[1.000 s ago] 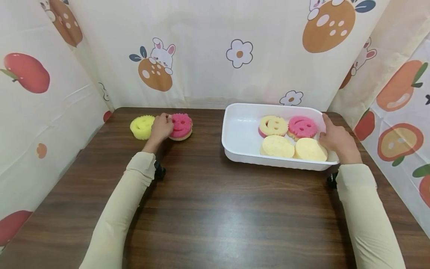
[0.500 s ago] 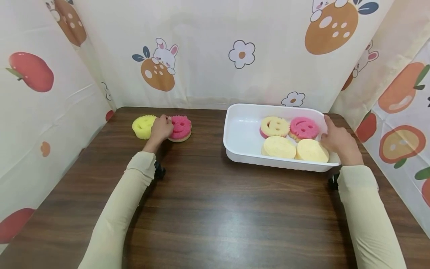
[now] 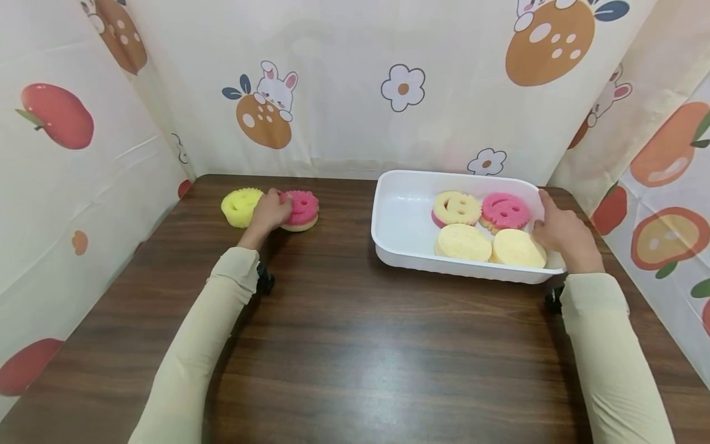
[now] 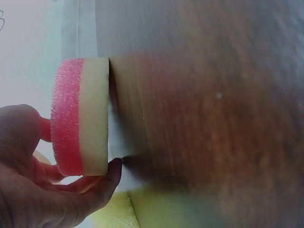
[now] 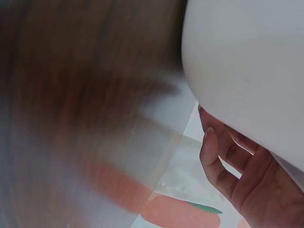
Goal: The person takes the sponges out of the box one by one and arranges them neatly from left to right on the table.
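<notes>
In the head view, my left hand [image 3: 270, 211] is at the near-left edge of a round pink smiley-face sponge [image 3: 302, 208] with a cream underside. The left wrist view shows its fingers pinching that sponge [image 4: 80, 116] at the edge; it lies on the table. Just left of this hand is a yellow smiley sponge [image 3: 241, 206], partly behind it. My right hand [image 3: 567, 236] grips the right end of a white plastic tray [image 3: 402, 254]. Seen from the right wrist, fingers curl against the outside of the tray wall [image 5: 251, 66].
Inside the tray, a cream-topped smiley sponge [image 3: 457, 208] and a pink-topped one [image 3: 505, 211] lie behind two plain cream rounds, the left round [image 3: 463, 242] and right round [image 3: 519, 248]. A printed curtain [image 3: 338, 92] hangs behind the brown wooden table [image 3: 333, 345].
The whole head view has shifted slightly to the right. Both hands, the sponges and the tray keep practically the same places relative to one another.
</notes>
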The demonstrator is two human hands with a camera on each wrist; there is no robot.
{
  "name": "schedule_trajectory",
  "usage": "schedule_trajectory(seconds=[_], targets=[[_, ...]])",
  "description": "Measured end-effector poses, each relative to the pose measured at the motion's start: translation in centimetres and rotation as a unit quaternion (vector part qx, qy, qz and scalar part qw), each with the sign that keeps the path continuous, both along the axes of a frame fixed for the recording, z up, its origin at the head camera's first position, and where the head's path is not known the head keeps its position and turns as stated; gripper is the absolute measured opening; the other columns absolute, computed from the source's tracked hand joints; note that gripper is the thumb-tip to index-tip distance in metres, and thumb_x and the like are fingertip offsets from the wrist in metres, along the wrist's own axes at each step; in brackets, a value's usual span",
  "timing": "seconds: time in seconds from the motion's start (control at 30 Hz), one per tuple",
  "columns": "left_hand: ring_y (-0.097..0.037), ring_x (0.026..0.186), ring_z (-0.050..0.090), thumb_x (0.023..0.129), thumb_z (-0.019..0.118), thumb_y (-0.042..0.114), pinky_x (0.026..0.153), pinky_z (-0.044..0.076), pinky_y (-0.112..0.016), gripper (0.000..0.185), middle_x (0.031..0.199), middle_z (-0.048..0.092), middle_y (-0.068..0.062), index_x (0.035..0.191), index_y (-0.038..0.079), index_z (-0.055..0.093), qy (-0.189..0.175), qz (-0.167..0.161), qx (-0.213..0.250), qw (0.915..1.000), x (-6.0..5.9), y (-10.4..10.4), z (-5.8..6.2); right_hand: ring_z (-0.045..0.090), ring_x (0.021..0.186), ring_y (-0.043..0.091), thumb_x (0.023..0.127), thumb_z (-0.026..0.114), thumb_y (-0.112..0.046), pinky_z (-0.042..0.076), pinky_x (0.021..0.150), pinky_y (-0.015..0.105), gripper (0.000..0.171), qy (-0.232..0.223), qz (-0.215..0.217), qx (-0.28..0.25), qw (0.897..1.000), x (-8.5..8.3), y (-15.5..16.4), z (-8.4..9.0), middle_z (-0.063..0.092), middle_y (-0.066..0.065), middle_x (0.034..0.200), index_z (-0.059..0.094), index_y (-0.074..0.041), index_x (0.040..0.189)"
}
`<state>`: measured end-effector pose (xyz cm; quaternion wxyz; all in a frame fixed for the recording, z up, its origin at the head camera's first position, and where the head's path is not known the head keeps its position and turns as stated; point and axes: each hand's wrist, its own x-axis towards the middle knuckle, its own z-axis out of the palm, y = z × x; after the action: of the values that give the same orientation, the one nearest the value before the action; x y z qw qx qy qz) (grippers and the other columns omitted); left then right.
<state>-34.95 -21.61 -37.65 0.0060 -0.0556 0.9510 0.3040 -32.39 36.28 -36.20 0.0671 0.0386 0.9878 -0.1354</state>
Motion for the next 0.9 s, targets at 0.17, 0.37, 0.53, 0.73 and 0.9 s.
schedule_trajectory(seconds=[0.17, 0.37, 0.53, 0.73, 0.9], targets=[[-0.046, 0.14, 0.037, 0.103, 0.034, 0.037, 0.116, 0.033, -0.054, 0.066, 0.147, 0.038, -0.036, 0.146, -0.013, 0.028, -0.016, -0.006, -0.003, 0.9999, -0.19, 0.19, 0.21, 0.05, 0.104, 0.059, 0.099, 0.043, -0.026, 0.044, 0.083, 0.073, 0.082, -0.002, -0.002, 0.001, 1.0, -0.06, 0.08, 0.05, 0.035, 0.047, 0.135, -0.013, -0.012, 0.157], [-0.046, 0.141, 0.035, 0.102, 0.039, 0.038, 0.117, 0.032, -0.055, 0.068, 0.148, 0.035, -0.037, 0.146, -0.012, 0.028, -0.021, -0.009, -0.006, 0.9997, 0.02, 0.44, 0.41, 0.05, 0.105, 0.059, 0.099, 0.044, -0.027, 0.044, 0.083, 0.074, 0.083, -0.005, -0.003, -0.004, 1.0, -0.1, 0.08, -0.02, 0.034, 0.047, 0.135, -0.013, -0.013, 0.157], [-0.047, 0.139, 0.037, 0.101, 0.043, 0.038, 0.115, 0.035, -0.055, 0.068, 0.145, 0.038, -0.038, 0.144, -0.013, 0.03, -0.013, -0.011, -0.013, 0.9998, 0.2, 0.57, 0.42, 0.049, 0.105, 0.06, 0.099, 0.044, -0.027, 0.044, 0.083, 0.074, 0.083, -0.003, -0.003, -0.006, 1.0, 0.0, 0.08, 0.0, 0.035, 0.047, 0.135, -0.012, -0.013, 0.158], [-0.046, 0.138, 0.038, 0.101, 0.044, 0.036, 0.114, 0.036, -0.056, 0.066, 0.144, 0.039, -0.037, 0.143, -0.013, 0.031, -0.006, -0.011, -0.016, 0.9998, 0.14, 0.55, 0.32, 0.048, 0.106, 0.06, 0.099, 0.044, -0.027, 0.043, 0.083, 0.074, 0.083, -0.005, -0.003, -0.006, 1.0, -0.04, 0.16, -0.04, 0.034, 0.047, 0.136, -0.013, -0.013, 0.158], [-0.046, 0.137, 0.038, 0.102, 0.043, 0.034, 0.115, 0.035, -0.055, 0.065, 0.144, 0.039, -0.037, 0.144, -0.013, 0.03, -0.007, -0.012, -0.02, 0.9997, 0.03, 0.42, 0.18, 0.047, 0.109, 0.061, 0.099, 0.043, -0.027, 0.042, 0.085, 0.075, 0.082, -0.004, -0.002, -0.007, 1.0, -0.1, 0.17, -0.11, 0.034, 0.047, 0.137, -0.013, -0.014, 0.158]])
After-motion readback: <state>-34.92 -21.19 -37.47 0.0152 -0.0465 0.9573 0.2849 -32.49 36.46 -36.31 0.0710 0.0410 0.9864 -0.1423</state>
